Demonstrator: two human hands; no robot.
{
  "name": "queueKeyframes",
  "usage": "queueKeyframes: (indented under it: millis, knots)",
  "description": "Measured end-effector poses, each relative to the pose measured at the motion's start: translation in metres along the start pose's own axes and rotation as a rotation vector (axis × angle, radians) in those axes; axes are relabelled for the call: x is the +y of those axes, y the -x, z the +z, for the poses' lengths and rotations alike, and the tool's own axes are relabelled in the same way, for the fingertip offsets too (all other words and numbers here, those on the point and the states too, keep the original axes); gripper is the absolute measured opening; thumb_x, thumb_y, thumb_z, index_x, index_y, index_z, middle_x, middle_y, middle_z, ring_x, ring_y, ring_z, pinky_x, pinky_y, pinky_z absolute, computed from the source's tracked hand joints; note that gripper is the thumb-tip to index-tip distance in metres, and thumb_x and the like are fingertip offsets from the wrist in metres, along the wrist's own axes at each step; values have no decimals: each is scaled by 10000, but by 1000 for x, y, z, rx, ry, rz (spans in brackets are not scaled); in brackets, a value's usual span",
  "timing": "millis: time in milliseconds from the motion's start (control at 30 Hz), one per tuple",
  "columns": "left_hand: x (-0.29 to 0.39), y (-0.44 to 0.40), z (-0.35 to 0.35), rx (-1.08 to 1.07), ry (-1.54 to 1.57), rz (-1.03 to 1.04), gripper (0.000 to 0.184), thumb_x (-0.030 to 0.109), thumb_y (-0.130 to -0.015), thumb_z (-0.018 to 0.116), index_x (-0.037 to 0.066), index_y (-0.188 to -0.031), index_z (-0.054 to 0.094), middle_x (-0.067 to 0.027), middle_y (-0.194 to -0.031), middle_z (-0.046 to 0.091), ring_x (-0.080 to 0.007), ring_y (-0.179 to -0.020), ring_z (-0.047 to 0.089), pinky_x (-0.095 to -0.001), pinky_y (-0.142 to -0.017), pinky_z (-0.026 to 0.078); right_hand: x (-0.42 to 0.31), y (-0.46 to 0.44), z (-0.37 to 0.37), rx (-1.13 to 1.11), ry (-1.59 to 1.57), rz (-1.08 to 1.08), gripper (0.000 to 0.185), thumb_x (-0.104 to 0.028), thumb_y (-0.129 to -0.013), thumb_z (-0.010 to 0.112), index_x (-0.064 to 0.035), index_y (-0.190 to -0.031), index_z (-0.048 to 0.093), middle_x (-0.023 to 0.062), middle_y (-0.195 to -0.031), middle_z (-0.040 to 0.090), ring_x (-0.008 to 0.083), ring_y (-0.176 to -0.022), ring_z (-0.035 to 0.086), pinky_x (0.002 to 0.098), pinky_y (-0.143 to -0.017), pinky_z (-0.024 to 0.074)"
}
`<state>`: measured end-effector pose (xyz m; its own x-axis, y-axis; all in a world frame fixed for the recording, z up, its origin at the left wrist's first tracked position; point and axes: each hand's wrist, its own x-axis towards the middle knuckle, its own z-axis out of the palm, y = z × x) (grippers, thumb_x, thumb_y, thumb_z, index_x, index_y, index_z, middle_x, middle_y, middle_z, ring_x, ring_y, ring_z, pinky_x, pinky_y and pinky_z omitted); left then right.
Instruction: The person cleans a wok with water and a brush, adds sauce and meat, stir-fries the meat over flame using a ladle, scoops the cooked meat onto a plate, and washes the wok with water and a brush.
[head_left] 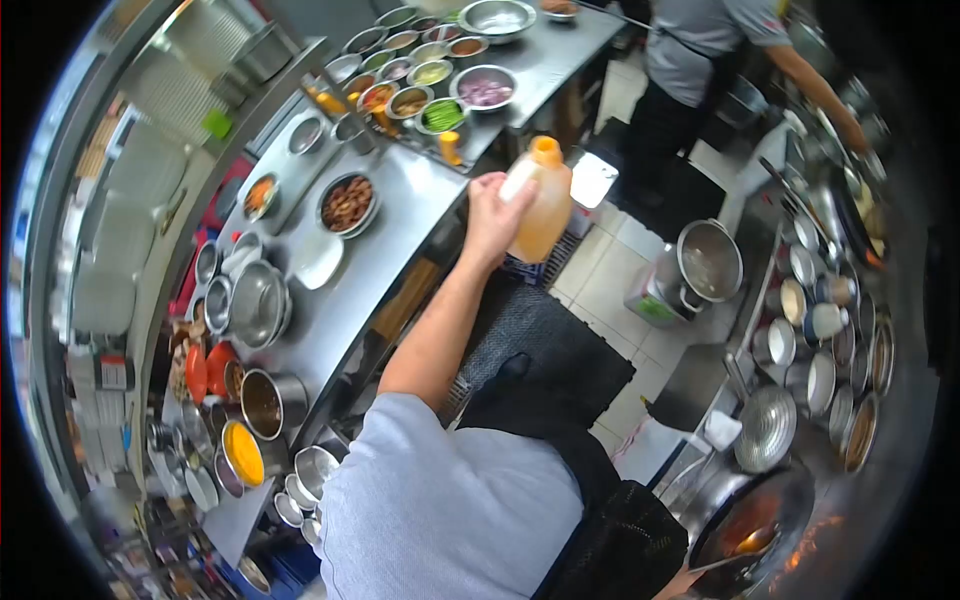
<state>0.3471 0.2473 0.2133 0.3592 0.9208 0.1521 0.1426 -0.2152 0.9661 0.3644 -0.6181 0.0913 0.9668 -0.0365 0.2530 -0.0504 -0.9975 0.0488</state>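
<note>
My left hand [492, 212], at the end of an outstretched arm, is closed round the handle of a translucent plastic jug [546, 215] with an orange cap. Pale orange liquid shows inside it. At the lower right edge, only part of my right hand [680, 582] shows, on the handle of a ladle [735, 557]; most of its fingers are hidden. The ladle's bowl rests inside a dark wok [795, 500] holding brownish-orange liquid. Flames [800, 550] glow beside the wok.
A steel counter [385, 240] bears bowls of ingredients, including meat pieces [348, 204]. A large pot [710, 260] stands across the aisle. A perforated strainer [766, 428] and several seasoning tins line the stove. Another person [700, 60] reaches toward the stove further along.
</note>
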Motion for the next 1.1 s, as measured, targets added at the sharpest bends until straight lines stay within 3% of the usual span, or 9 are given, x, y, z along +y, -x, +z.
queueKeyframes:
  millis: [167, 333, 533, 633, 767, 833, 900, 1067, 1100]
  knots:
    - [-86, -93, -112, 367, -165, -31, 697, 450, -910, 766, -144, -1237, 605, -258, -1339, 449, -367, -1238, 495, -418, -1062, 436, -103, -24, -132, -308, -28, -662, 807, -215, -828, 617, 243, -1434, 344, 187, -808, 570, 395, -793, 588, 483, -879, 531]
    - [-149, -164, -162, 616, -336, -79, 648, 465, -926, 720, -120, -1189, 620, -297, -1360, 443, -417, -1264, 461, -490, -1100, 378, -190, -45, -55, -382, -426, 67, 683, -208, -841, 613, 199, -1352, 415, 200, -857, 603, 405, -830, 614, 492, -878, 539]
    - [-168, -147, -209, 884, -671, 74, 577, 455, -896, 727, -18, -1189, 575, -257, -1307, 499, -425, -1230, 475, -564, -1047, 404, -252, -70, -10, -440, -655, 322, 537, -199, -858, 608, 147, -1254, 500, 216, -915, 642, 417, -874, 644, 503, -877, 548]
    - [-179, -104, -261, 1112, -886, -428, 708, 348, -854, 717, -38, -1380, 441, -264, -1325, 499, -455, -1250, 498, -577, -992, 472, -251, -78, -2, -439, -672, 362, 468, -195, -866, 606, 121, -1205, 542, 224, -944, 661, 423, -896, 659, 508, -877, 553]
    - [-275, -99, -348, 700, -487, -594, 823, 415, -836, 808, -123, -1375, 497, -329, -1282, 616, -435, -1091, 681, -506, -950, 548, -226, -87, 3, -385, -682, 425, 380, -189, -877, 602, 86, -1140, 599, 234, -983, 687, 431, -926, 679, 516, -876, 559]
    - [-209, -90, -347, 566, -210, -693, 673, 387, -844, 800, -120, -1248, 620, -303, -1204, 684, -398, -974, 735, -446, -866, 594, -184, -88, -2, -315, -674, 479, 340, -186, -882, 601, 68, -1107, 627, 239, -1002, 700, 435, -941, 690, 519, -876, 562]
    - [-295, -76, -409, 244, 255, -407, 443, 259, -958, 681, -81, -1239, 645, -219, -1218, 689, -358, -992, 730, -432, -892, 607, -134, -71, -10, -223, -586, 539, 304, -183, -887, 599, 51, -1075, 655, 245, -1021, 713, 439, -956, 700, 523, -876, 565]
    - [-266, -86, -383, 65, 131, -352, 411, 203, -976, 665, -37, -1302, 597, -158, -1250, 685, -302, -1142, 674, -422, -951, 562, -107, -16, -47, -211, -1, 626, 270, -121, -883, 568, 28, -1080, 678, 287, -1044, 730, 446, -1015, 716, 527, -880, 573]
    - [-251, -81, -369, 122, 52, -353, 410, 198, -975, 665, -34, -1305, 595, -158, -1253, 684, -299, -1140, 674, -421, -945, 562, -62, -2, 2, -103, 8, 514, 432, -66, -872, 589, 47, -1289, 589, 235, -813, 730, 336, -695, 746, 476, -638, 598]
